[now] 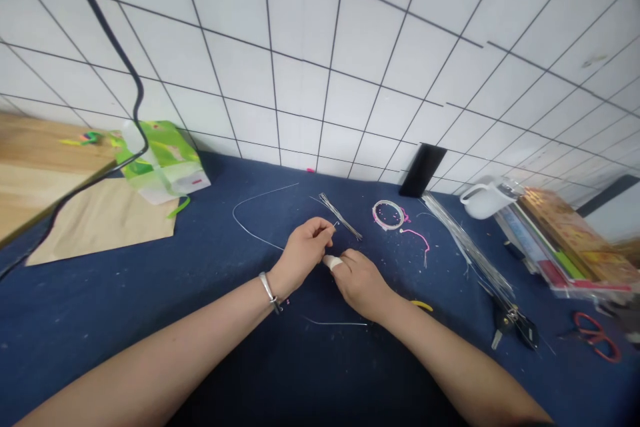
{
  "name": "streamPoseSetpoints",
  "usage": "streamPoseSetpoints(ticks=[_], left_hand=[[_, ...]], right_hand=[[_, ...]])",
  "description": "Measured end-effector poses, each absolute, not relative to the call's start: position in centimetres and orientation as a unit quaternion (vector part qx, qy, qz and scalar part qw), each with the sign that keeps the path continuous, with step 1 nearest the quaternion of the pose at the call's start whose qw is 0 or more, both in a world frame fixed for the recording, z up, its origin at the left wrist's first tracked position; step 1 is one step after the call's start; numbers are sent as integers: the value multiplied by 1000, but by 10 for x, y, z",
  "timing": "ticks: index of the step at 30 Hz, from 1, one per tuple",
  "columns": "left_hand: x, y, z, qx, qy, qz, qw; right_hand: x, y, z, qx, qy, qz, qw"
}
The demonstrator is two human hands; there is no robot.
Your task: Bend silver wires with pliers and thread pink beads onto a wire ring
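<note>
In the middle of the table, my left hand (306,248) pinches a thin wire; its short bent end (337,223) pokes out past the fingertips. A long curved stretch of wire (240,230) lies to the left and runs in behind that hand. Close beside it, my right hand (363,283) is closed, with white tape (333,263) round one finger; what its fingers hold is hidden. A small bundle of cut wires (341,217) lies just beyond both hands. Another piece of wire (337,323) rests nearer to me.
Right of my hands are a white ring with pink thread (388,215), a yellow handle (421,305), a long wire bundle (470,247), keys (504,327), red-handled scissors (595,337), a white mug (487,199) and books (560,247). A black cable (135,80) hangs left, near a green packet (165,153).
</note>
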State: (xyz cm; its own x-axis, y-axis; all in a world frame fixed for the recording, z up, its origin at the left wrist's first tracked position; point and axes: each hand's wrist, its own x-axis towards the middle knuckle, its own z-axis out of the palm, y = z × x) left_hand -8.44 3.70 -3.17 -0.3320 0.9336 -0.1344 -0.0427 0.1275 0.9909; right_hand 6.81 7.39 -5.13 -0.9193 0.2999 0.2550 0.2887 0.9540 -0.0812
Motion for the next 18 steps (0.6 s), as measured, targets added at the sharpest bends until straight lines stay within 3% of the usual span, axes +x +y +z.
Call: streamPoseSetpoints(ticks=[5, 8, 11, 15, 18], left_hand=[[-83, 37, -35, 372, 599, 550, 447], [-83, 37, -35, 372, 595, 551, 452], [-82, 36, -34, 379, 591, 548, 455], [-76, 32, -30, 415, 573, 516, 483], [-70, 28, -27, 450, 557, 478, 509]], right_hand=[[67, 74, -52, -156, -977, 12, 144], [67, 76, -53, -187, -965, 92, 160], [69, 84, -51, -281, -883, 298, 228], [75, 99, -44, -336, -623, 634, 313], [79, 106, -42, -325, -462, 752, 340]])
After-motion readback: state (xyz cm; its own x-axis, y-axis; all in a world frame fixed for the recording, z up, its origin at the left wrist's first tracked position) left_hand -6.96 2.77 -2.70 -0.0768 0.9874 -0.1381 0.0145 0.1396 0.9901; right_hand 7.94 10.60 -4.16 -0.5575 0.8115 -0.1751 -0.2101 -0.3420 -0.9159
